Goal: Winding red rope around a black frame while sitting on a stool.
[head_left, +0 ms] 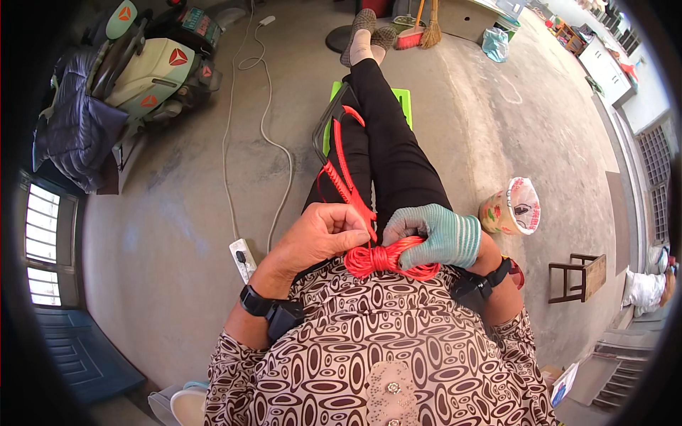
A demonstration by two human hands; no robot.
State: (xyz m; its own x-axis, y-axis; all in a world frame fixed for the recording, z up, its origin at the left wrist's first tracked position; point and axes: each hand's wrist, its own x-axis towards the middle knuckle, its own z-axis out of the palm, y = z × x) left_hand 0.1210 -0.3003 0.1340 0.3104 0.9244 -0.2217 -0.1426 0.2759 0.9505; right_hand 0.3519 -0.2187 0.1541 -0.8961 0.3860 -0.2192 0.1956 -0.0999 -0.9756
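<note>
A hank of red cord (383, 260), bound round its middle, sits in front of my waist. My right hand (430, 234), in a teal knit glove, grips its right side with the thumb across the loops. My bare left hand (328, 233) pinches a red strand just above the hank's left part. Beyond the hands, a woven red strap (345, 160) runs along my thighs, its near end partly hidden by my left hand. Beside it lies a black curved frame (321, 135), which looks joined to the red weaving; its kind I cannot make out.
My outstretched legs rest over a bright green stool (403, 103). On the left are a scooter (160, 71), a white cable and a power strip (242, 257). To the right stand a patterned waste bin (501, 209) and a small wooden stool (586, 277). Brooms (431, 32) lean far ahead.
</note>
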